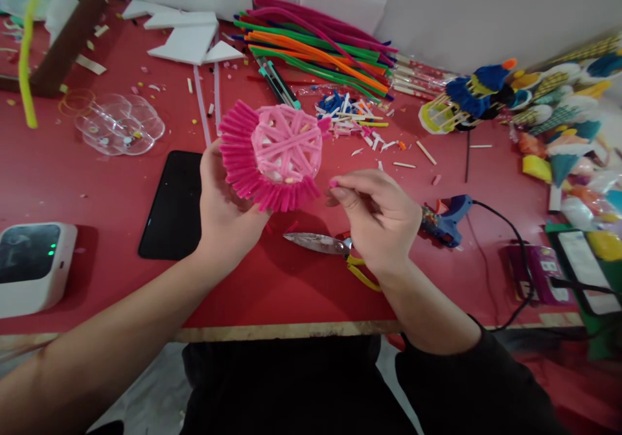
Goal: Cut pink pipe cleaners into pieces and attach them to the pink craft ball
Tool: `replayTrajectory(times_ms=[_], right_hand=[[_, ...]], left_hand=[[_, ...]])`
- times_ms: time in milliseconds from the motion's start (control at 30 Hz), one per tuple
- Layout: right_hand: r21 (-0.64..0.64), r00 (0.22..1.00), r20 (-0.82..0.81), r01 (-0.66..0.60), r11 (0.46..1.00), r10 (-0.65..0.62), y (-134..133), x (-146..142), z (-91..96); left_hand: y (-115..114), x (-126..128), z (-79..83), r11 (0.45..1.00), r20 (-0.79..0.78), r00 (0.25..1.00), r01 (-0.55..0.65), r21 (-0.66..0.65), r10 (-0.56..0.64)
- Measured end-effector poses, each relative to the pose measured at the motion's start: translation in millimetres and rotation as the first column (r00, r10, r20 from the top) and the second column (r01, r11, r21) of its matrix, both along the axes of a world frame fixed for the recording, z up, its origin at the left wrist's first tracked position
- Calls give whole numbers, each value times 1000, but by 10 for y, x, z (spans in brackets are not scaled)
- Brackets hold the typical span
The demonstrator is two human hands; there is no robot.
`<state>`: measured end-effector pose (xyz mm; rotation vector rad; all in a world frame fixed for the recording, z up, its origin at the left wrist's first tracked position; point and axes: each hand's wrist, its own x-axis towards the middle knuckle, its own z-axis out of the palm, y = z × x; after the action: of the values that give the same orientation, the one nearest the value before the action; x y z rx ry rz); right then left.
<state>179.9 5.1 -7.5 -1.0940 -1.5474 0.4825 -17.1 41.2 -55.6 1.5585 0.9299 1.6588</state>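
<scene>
My left hand (226,205) holds up a round pink pipe-cleaner piece (288,142), its fingers wrapped behind and under it. Crossed light pink strips span the middle of the piece, and a fringe of short dark pink pipe-cleaner lengths runs along its left and lower rim. To the right and a little apart, my right hand (376,214) pinches a small pink bit (333,183) between thumb and forefinger. Scissors (321,243) with yellow handles lie on the table below, partly hidden by my right hand. A blue glue gun (449,221) rests just right of that hand.
A black phone (170,205) lies left of my hand, near a clear petal-shaped tray (121,124). Behind are bundled coloured pipe cleaners (315,43), a utility knife (278,83) and scattered clippings (347,111). A power strip (534,273) with cables sits at right, a white device (36,266) at left.
</scene>
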Motion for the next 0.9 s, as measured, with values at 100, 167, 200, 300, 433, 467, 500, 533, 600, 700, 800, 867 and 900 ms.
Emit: replayTrajectory(times_ms=[100,167,200,300,433,467,500,533,600,700,800,867,900], right_hand=[[-18,999,35,25,1000,-24,-27,-15,17],[-6,997,59,42,999,-42,-50,-22,36],[3,996,75,45,999,-45,-60,-24,47],[29,991,124,39,999,-42,-75,-21,71],[39,989,140,34,999,-39,-75,-20,75],[35,989,140,36,999,-40,-76,-22,72],[29,989,139,39,999,-42,-76,-24,69],[24,989,138,42,999,-45,-78,-25,66],[18,989,140,42,999,-45,-79,-26,61],[28,987,157,34,999,-38,-76,-19,58],[42,984,174,32,999,-39,-67,-7,59],[52,983,176,33,998,-42,-60,-2,58],[60,983,176,32,998,-43,-57,-1,58]], left_hand=[[-7,0,17,1000,-11,1000,5,11,-4],[-8,0,21,999,-25,1000,11,30,-10],[-7,-1,19,999,-35,999,12,41,-11],[-2,-15,3,997,-67,998,10,73,-6],[3,-42,-6,995,-97,995,29,95,-20],[2,-45,-1,994,-104,994,40,98,-30],[1,-45,5,994,-109,993,49,101,-38],[-2,-42,14,993,-110,993,55,100,-44],[-11,-23,35,994,-105,994,53,92,-43],[-30,29,75,996,-69,997,33,80,-28],[-54,79,125,999,-19,1000,21,39,-20],[-69,98,159,1000,5,1000,29,-7,-29],[-76,101,172,999,15,999,38,-33,-37]])
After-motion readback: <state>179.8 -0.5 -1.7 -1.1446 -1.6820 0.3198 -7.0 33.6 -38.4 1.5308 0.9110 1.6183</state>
